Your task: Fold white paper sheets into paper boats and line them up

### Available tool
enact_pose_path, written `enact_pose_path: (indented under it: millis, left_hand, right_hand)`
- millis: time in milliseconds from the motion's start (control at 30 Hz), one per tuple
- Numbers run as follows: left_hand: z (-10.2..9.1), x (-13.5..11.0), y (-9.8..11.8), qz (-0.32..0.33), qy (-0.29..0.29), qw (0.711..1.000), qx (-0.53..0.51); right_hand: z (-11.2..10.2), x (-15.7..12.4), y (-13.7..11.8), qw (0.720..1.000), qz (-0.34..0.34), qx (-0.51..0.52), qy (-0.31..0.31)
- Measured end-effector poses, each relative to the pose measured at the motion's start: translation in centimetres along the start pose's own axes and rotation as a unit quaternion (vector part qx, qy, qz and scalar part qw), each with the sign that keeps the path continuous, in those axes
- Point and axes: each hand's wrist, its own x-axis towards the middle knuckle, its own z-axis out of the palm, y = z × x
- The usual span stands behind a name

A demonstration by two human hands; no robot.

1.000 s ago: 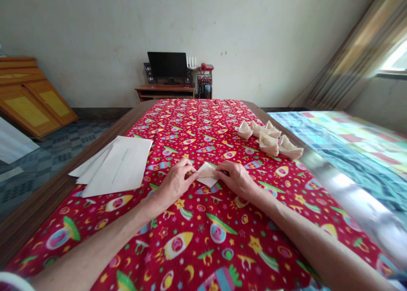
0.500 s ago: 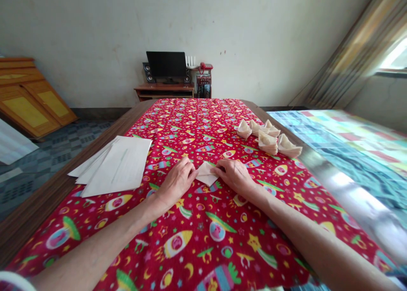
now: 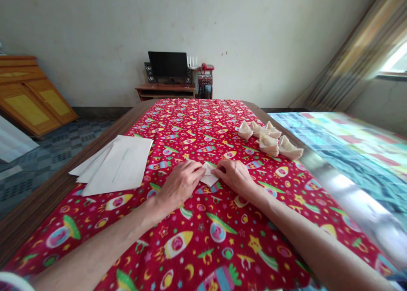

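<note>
A small white piece of folded paper (image 3: 210, 179) lies on the red patterned cloth (image 3: 203, 223), between my hands. My left hand (image 3: 182, 178) covers its left side, with the fingers together and pressing on it. At its right corner, the thumb and curled fingers of my right hand (image 3: 234, 175) pinch the edge. Part of the paper is hidden under my left fingers. To the right, beyond my right hand, stand several stacks of folded paper boats (image 3: 269, 143).
A fanned pile of white paper sheets (image 3: 121, 164) lies at the left of the table. The table's brown wooden edge (image 3: 95, 149) shows beside the cloth. A monitor (image 3: 168, 64) stands on a desk at the far wall. A bed (image 3: 356, 147) is on the right.
My left hand has moved right and over the folded paper, covering more of its left side. My right hand stays at the right corner.
</note>
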Motion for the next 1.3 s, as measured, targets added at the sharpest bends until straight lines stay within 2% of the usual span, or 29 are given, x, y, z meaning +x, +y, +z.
enact_pose_path:
  millis: [100, 233, 333, 433, 500, 567, 800, 1133, 1300]
  left_hand:
    - [-0.5, -0.7, 0.9, 0.024, -0.04, 0.999, 0.0]
    - [-1.1, -1.6, 1.4, 0.007, -0.107, 0.994, 0.008]
    - [-1.1, -1.7, 1.3, -0.003, -0.12, 0.993, 0.009]
    - [-0.9, -1.8, 1.2, -0.008, -0.116, 0.993, 0.004]
    - [-0.9, -1.8, 1.2, -0.008, -0.115, 0.993, 0.001]
    - [-0.9, -1.8, 1.3, -0.01, -0.119, 0.993, 0.004]
    - [-1.5, -1.7, 1.5, -0.012, -0.11, 0.993, 0.039]
    - [-1.7, -2.3, 0.5, 0.011, -0.063, 0.993, 0.098]
    - [-1.7, -1.3, -0.3, -0.037, -0.028, 0.998, 0.037]
  right_hand:
    - [0.2, -0.1, 0.1, 1.0, -0.005, 0.003, 0.009]
    - [0.3, -0.2, 0.1, 1.0, -0.015, 0.01, 0.009]
    - [-0.1, -0.5, -0.2, 0.999, -0.034, -0.02, 0.029]
    - [-0.5, -0.9, -0.8, 0.987, -0.133, -0.076, 0.048]
    - [-0.8, -1.3, -1.1, 0.973, -0.212, -0.083, 0.032]
    - [-1.1, -1.5, -1.4, 0.966, -0.245, -0.084, 0.006]
    - [-1.6, -1.8, -0.8, 0.963, -0.238, -0.126, -0.028]
    - [-2.2, -1.7, -0.2, 0.974, -0.174, -0.132, -0.059]
    - [-2.0, -1.5, -0.3, 0.974, -0.183, -0.124, -0.049]
